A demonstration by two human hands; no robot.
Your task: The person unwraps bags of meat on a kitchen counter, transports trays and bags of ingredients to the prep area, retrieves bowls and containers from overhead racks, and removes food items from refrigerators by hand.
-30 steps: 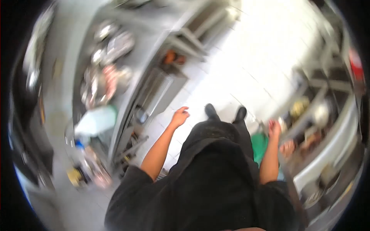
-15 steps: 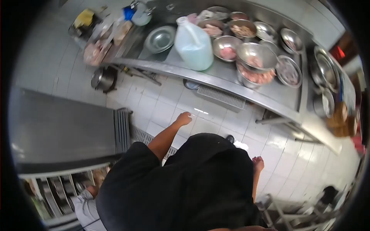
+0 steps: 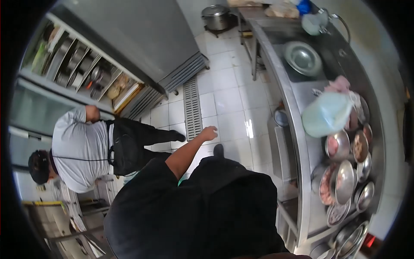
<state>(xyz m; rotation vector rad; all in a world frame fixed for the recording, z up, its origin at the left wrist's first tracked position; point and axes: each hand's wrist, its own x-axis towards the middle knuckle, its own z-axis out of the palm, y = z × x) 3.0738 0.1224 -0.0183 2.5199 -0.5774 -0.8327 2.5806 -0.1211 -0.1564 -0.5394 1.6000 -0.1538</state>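
Observation:
My left hand (image 3: 210, 133) hangs over the tiled floor in front of my body, fingers loosely apart and holding nothing. My right hand is out of sight. To the right runs a steel counter (image 3: 282, 82) with a sink basin that holds a round metal bowl (image 3: 303, 59). On the counter lie a large jug of pale green liquid (image 3: 327, 114) and a pink cloth (image 3: 338, 84). Beyond them are several metal bowls, some with raw meat (image 3: 327, 185), one bowl (image 3: 343, 182) tilted on top.
At the left a person in a grey shirt (image 3: 79, 146) stands facing an open refrigerator with shelves of containers (image 3: 79, 64). A lidded pot (image 3: 215, 17) stands on a low burner at the back. A drain grate (image 3: 192, 108) crosses the floor.
The view has swung left, bringing the person and the open refrigerator into view and shifting the counter to the right side. My right hand has left the view. My left hand stays free.

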